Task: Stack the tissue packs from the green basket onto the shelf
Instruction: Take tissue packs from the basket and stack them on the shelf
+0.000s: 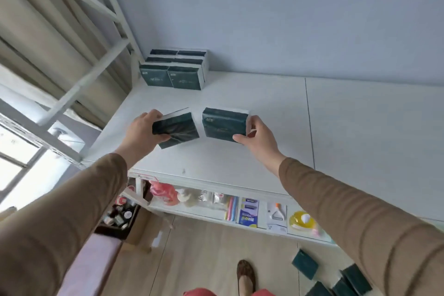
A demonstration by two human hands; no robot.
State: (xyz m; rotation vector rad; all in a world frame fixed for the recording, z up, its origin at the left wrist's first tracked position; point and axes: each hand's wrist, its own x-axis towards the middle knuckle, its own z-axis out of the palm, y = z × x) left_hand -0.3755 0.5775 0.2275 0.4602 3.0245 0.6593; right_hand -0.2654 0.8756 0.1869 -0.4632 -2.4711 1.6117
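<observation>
My left hand grips a dark green tissue pack, tilted, just above the white shelf top. My right hand holds a second dark green tissue pack beside it, a small gap between the two. Several packs stand in a stack in the shelf's back left corner against the wall. More dark green packs lie low at the bottom right on the floor. The green basket is not in view.
A white metal shelf frame rises at the left, with beige curtains behind. The lower shelf carries small packaged goods. A dark box of bottles sits below left. My shoe is on the wooden floor.
</observation>
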